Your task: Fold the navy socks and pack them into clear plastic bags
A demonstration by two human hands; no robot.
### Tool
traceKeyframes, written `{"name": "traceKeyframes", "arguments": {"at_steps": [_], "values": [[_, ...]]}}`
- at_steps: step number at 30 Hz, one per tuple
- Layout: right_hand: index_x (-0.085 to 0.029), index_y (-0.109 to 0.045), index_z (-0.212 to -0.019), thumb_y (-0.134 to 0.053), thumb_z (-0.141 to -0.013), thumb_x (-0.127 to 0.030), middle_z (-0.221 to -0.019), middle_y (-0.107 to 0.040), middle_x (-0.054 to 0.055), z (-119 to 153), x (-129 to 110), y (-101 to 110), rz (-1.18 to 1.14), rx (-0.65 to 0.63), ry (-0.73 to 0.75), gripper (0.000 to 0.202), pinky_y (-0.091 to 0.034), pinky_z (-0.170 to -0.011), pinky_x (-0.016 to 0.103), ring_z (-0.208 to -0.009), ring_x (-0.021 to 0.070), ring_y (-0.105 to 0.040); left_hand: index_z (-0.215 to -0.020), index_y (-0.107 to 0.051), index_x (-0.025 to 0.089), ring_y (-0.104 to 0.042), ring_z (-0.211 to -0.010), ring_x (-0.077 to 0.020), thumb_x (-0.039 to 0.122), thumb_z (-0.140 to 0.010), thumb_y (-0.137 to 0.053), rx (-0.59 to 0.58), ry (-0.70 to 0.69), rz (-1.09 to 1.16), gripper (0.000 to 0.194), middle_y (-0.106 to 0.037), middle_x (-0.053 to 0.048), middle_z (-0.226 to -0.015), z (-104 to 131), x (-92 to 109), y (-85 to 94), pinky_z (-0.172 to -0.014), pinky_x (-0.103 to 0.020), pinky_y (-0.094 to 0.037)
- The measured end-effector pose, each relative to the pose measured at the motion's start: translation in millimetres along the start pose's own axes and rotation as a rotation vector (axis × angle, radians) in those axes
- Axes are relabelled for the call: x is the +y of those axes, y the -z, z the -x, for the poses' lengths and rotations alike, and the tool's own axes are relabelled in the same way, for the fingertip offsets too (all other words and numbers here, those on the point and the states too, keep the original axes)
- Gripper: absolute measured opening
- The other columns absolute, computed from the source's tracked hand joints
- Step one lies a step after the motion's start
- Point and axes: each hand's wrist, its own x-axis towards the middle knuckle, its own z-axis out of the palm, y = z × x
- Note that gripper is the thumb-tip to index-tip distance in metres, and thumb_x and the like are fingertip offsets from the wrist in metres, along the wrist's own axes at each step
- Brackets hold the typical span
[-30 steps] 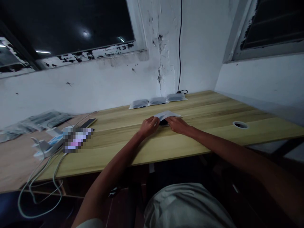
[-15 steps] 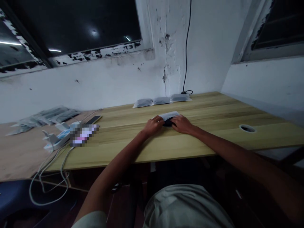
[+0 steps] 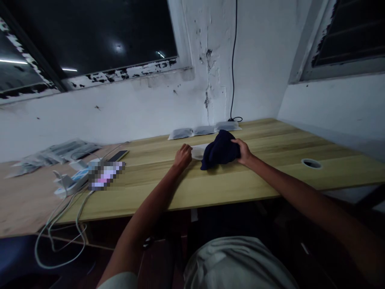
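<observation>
A dark navy piece of cloth [image 3: 221, 150], loosely bunched, is gripped at its right side by my right hand [image 3: 243, 151]. What kind of garment or fabric it is, I cannot make out. My left hand [image 3: 183, 156] is closed on the left end of a whitish translucent plastic bag [image 3: 198, 151]. The cloth covers the bag's right part, so I cannot tell whether any of it is still inside. Both hands are just above the middle of the wooden table [image 3: 168, 188].
Three filled translucent packets [image 3: 204, 130] lie in a row along the wall. On the left are a pile of similar bags [image 3: 60, 154], a phone [image 3: 118, 155], a white power strip [image 3: 73, 182] and looping cables [image 3: 80, 216]. The tabletop has a round cable hole [image 3: 311, 163] at right.
The dark cloth, mostly inside the bag before, is now out in my right hand, which has moved right. My left hand has shifted left with the bag.
</observation>
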Motion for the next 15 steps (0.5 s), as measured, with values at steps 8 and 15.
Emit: {"name": "traceKeyframes", "arguments": {"at_steps": [8,15], "values": [[-0.02,-0.063,-0.079,-0.055,-0.078,-0.033,-0.073,-0.07,0.006,-7,-4,4,0.214,0.016,-0.056,0.014,-0.057,-0.07,0.037,-0.081,0.0256,-0.068,-0.094,-0.065,0.017,-0.056,-0.099,-0.0251,0.009,-0.082,-0.049,0.327,0.074,0.115,0.022,-0.058,-0.013,-0.101,5,-8,1.7,-0.076,-0.036,-0.053],[-0.02,-0.056,-0.075,-0.055,-0.073,-0.021,-0.068,-0.064,0.005,-22,4,17,0.288,0.163,0.004,0.002,-0.055,-0.065,0.033,-0.07,0.021,-0.062,-0.109,-0.062,0.018,-0.056,-0.104,-0.023,0.023,-0.092,-0.045,0.292,-0.278,0.322,0.024,-0.06,-0.013,-0.108,11,47,25.4,-0.089,-0.039,-0.05]]}}
